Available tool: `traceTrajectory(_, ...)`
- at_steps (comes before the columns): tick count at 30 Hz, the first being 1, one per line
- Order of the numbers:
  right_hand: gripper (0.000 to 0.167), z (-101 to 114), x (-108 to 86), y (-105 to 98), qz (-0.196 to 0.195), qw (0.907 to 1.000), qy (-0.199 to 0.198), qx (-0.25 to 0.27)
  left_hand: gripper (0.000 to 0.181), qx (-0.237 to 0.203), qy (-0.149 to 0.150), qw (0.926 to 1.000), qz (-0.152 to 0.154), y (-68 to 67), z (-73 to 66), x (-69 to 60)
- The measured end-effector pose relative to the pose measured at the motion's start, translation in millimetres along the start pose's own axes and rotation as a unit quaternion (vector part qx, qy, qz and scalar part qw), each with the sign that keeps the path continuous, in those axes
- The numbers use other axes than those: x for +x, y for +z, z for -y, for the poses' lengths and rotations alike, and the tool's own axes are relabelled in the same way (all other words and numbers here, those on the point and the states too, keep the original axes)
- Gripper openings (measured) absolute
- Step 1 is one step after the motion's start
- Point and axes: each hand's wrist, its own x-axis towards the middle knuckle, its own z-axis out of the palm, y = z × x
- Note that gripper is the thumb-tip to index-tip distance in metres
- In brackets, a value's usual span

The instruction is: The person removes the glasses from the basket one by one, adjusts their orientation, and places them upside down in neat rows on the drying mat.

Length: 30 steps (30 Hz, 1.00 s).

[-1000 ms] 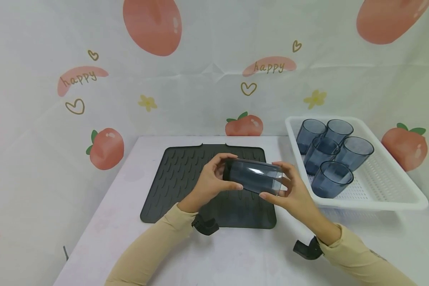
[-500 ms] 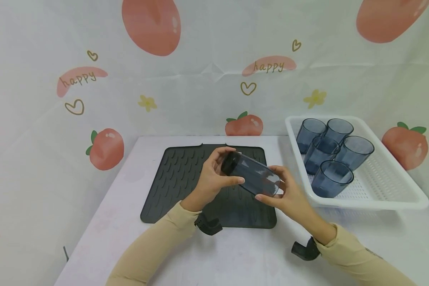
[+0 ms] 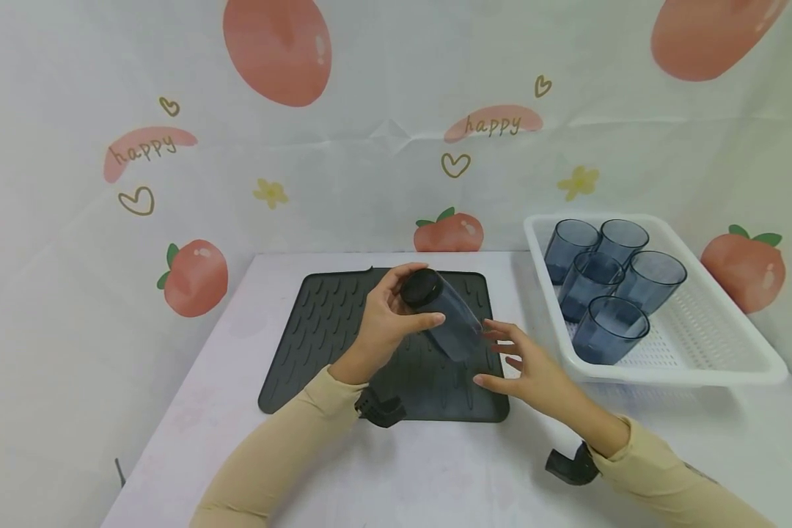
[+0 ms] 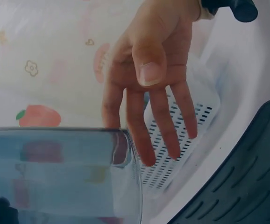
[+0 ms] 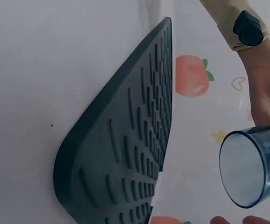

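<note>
A smoky blue drinking glass (image 3: 455, 323) is held tilted above the dark ribbed mat (image 3: 323, 337). My left hand (image 3: 383, 323) grips it near its dark round end, thumb in front and fingers behind. The lower end slants toward my right hand (image 3: 534, 370), whose fingers are spread beside it. In the left wrist view, the right hand (image 4: 158, 56) has extended fingers near the clear end of the glass (image 4: 65, 163); whether a fingertip touches it, I cannot tell. The right wrist view catches a round end of the glass (image 5: 242, 170), with the left hand (image 5: 266, 93) behind.
To the right, a white perforated basket (image 3: 713, 378) holds several similar blue glasses (image 3: 610, 330) at its left side. The white table (image 3: 402, 477) extends in front of the mat. A fruit-patterned cloth (image 3: 356, 176) hangs behind.
The glass has swung from nearly level to a steep tilt, its right end dropping. My right hand has loosened from that end and spread its fingers; the left hand has kept its grip.
</note>
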Motion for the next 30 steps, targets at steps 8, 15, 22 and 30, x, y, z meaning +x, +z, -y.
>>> traceTrajectory(8,0.058,-3.1,-3.2,-3.1,0.020,0.9987,0.021,-0.042,0.070,0.026,0.005,0.9995,-0.019,-5.6,6.4,2.0)
traceTrajectory(15,0.042,-8.0,-5.3,-4.9,0.045,0.9981,0.021,-0.038,0.069,0.036,-0.002,0.9988,-0.034,-8.0,4.0,3.6)
traceTrajectory(22,0.036,-14.9,-7.5,-3.7,0.058,0.9977,0.016,-0.031,0.070,0.041,-0.010,0.9981,-0.046,-13.5,2.4,6.1)
traceTrajectory(30,0.030,-16.0,-9.6,-5.2,0.058,0.9978,0.002,-0.033,0.069,0.076,-0.007,0.9951,-0.063,-25.5,-4.2,10.7)
